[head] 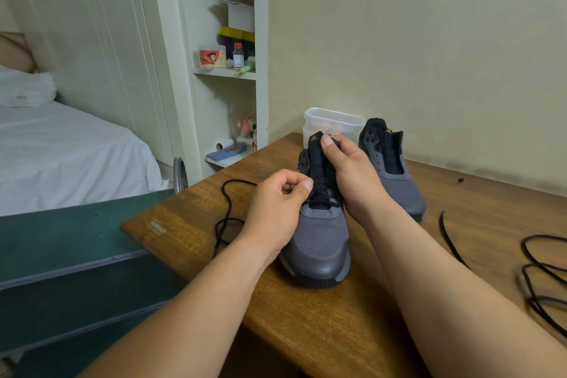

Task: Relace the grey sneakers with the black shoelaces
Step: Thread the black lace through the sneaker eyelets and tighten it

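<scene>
- Lower left of centre: a wooden table [337, 331] carries a pale sticker [158, 227] near its corner; its writing is too small to read.
- Upper centre-left, on a wall shelf: a jar [211, 58] with a cartoon label, with no legible words.
- Centre-left: a black lace [228, 202] trails in loose loops across the table toward the shoe.
- Centre: the left hand [276, 209] is curled, with thumb and forefinger pressed together, apparently pinching this lace beside the eyelets.
- Centre: the near grey sneaker [319, 242] stands toe toward the viewer, laced only through its lowest eyelets.
- Just right of centre: the right hand [349, 175] grips the tongue [316, 147], thumb on top, holding it upright. A small gold Adidas logo shows on the tongue.
- To do this step well, keep the tongue held straight, feed the lace end cleanly through the next eyelet, and draw the slack through without twisting.
- Right of centre: the second grey sneaker [395, 181] stands behind, unlaced.
- Right edge: a second black lace [540, 273] lies coiled, untouched.
</scene>
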`<state>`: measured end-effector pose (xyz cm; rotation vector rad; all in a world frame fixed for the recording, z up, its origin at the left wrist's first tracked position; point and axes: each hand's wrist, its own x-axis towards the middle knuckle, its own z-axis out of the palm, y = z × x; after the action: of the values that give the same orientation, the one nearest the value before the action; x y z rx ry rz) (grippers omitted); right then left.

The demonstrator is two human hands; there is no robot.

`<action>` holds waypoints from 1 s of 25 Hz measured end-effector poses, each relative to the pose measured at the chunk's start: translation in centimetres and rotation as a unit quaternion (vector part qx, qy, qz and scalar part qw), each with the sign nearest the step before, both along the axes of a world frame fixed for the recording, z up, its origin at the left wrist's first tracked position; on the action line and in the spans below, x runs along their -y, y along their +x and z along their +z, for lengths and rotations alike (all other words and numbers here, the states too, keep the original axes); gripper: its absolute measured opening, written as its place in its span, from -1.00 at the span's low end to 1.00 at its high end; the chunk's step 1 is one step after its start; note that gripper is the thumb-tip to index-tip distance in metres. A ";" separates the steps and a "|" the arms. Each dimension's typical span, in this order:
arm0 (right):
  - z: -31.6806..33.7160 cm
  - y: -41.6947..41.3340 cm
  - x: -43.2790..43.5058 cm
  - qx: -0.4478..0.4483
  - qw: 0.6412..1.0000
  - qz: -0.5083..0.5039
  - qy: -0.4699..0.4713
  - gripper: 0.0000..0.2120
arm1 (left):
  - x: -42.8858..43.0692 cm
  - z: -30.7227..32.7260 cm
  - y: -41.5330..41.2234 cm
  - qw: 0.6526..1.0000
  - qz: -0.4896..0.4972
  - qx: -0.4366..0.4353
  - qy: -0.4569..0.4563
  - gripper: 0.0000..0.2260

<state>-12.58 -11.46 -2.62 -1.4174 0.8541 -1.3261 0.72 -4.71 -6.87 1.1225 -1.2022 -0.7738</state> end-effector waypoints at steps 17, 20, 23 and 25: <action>0.0 -3.8 -4.7 -0.294 0.945 -0.082 -0.119 -0.86 | -0.7 0.0 0.0 1.000 0.016 0.021 0.003 -0.92; 0.0 -4.1 -4.3 -0.229 0.971 -0.047 -0.057 -0.83 | -1.2 -0.8 0.1 0.989 0.065 0.121 -0.045 -0.89; 0.7 -5.0 -3.5 -0.090 0.995 -0.033 0.025 -0.87 | -1.7 -1.4 0.4 0.972 0.108 0.198 -0.071 -0.71; 2.5 -6.2 -2.6 0.135 0.986 -0.010 0.094 -0.85 | -2.0 -1.3 0.4 0.968 0.119 0.212 -0.063 -0.63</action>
<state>-18.80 -8.85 -0.17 -1.0572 0.7907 -1.3776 1.08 -2.73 -8.14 1.3361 -1.4135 -0.2741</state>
